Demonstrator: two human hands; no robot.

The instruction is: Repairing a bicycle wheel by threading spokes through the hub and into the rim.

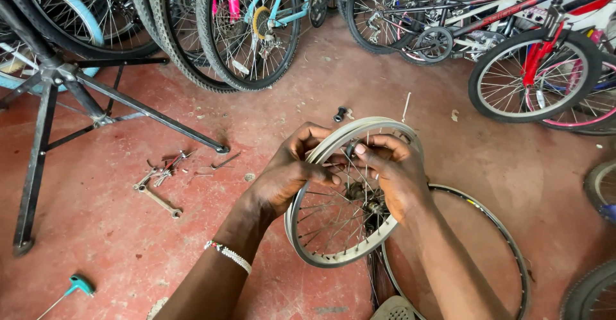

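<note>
Small silver spoked bicycle wheel [333, 230]: left hand [285, 175] closed on rim at 10 o'clock, right hand [391, 172] closed on rim and spokes at 1 o'clock, red floor [109, 243] beneath.

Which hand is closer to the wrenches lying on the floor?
Left. The left hand grips the near side of the small wheel rim, with the wrenches off to its left. The right hand is on the rim's far side.

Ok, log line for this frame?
left hand: grips small silver spoked wheel rim | right hand: at spokes | red floor
</note>
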